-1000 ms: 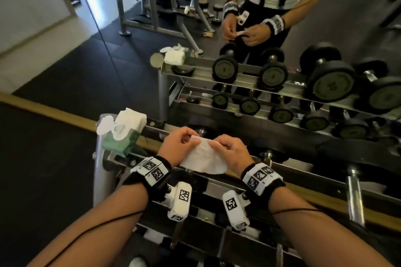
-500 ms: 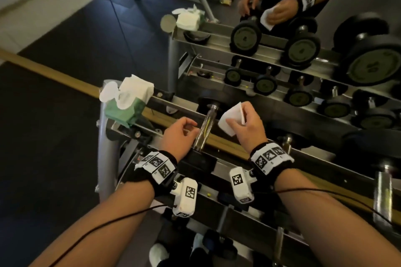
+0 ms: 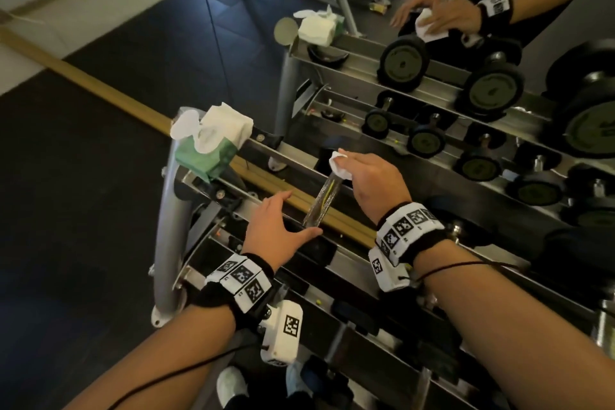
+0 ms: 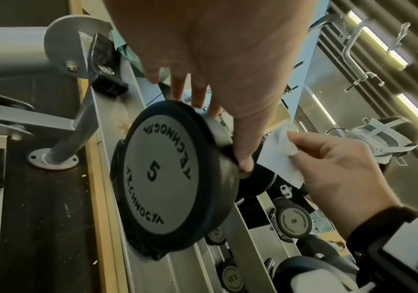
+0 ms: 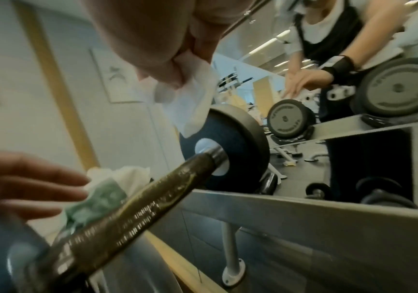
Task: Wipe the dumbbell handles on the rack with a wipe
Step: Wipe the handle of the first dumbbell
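A 5 kg dumbbell lies on the top shelf of the rack (image 3: 266, 150), its chrome knurled handle (image 3: 323, 201) pointing away from me. My right hand (image 3: 349, 166) pinches a crumpled white wipe (image 3: 338, 167) just over the handle's far end, by the far black head (image 5: 238, 150). My left hand (image 3: 299, 215) rests on the near head (image 4: 162, 178) with fingers straight and thumb beside the handle's near end. From the right wrist, the wipe (image 5: 190, 107) hangs just above the handle (image 5: 140, 202). It is unclear whether the wipe touches the metal.
A green pack of wipes (image 3: 213, 146) with a sheet sticking out sits on the rack's left end. A mirror behind the rack reflects the dumbbells and my hands. More dumbbells (image 4: 294, 222) fill the lower shelves and the right side. A wooden rail (image 3: 100, 86) runs along the mirror's base.
The left hand let go of the wipe and spread over the near dumbbell head. The right hand carried the wipe, now bunched, to the far end of the handle.
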`<control>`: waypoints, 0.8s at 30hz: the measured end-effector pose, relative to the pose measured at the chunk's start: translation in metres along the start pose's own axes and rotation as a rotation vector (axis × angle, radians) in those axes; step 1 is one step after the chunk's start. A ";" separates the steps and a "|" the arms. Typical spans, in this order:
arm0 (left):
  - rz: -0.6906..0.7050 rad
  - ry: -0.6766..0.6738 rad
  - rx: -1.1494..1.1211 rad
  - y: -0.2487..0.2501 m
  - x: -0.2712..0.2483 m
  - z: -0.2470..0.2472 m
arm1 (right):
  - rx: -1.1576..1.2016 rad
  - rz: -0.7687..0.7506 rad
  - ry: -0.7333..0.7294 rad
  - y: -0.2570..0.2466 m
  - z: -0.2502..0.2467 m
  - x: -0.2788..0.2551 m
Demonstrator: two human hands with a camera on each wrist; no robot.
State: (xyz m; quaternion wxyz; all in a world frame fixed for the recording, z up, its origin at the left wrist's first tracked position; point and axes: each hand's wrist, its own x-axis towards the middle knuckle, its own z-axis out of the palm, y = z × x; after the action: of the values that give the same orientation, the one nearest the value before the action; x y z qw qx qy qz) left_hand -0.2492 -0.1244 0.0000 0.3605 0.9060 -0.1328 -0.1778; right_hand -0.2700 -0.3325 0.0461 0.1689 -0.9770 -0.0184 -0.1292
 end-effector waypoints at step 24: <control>-0.162 -0.107 -0.154 -0.003 -0.003 -0.001 | -0.004 0.092 -0.498 -0.007 0.005 0.008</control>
State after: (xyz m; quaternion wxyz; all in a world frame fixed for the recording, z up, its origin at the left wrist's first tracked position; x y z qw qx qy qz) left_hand -0.2515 -0.1205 -0.0008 0.4061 0.8726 -0.0640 -0.2639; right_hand -0.2611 -0.3244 0.0459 0.1628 -0.9788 -0.0148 0.1235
